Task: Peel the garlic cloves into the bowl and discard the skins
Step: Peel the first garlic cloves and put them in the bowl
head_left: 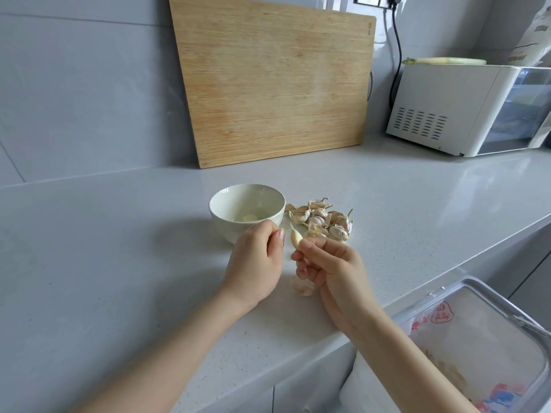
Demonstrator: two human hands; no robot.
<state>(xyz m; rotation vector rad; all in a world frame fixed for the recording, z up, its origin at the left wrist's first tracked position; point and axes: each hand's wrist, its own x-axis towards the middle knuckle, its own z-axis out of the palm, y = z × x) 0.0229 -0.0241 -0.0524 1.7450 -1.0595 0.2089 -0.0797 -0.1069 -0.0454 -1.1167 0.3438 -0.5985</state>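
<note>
My right hand (331,263) pinches a pale peeled garlic clove (295,238) by its base, tip pointing up, just in front of the white bowl (220,216). One peeled clove (250,217) lies in the bowl. My left hand (256,260) hovers beside the held clove with fingers curled, thumb near it, and I cannot see anything in it. A pile of unpeeled garlic cloves (323,220) sits right of the bowl. A loose skin (301,286) lies on the counter under my right hand.
A wooden cutting board (274,81) leans on the back wall. A white appliance (465,108) stands at the right rear. A bin with a plastic liner (483,347) stands below the counter edge at lower right. The grey counter (119,263) stretches left.
</note>
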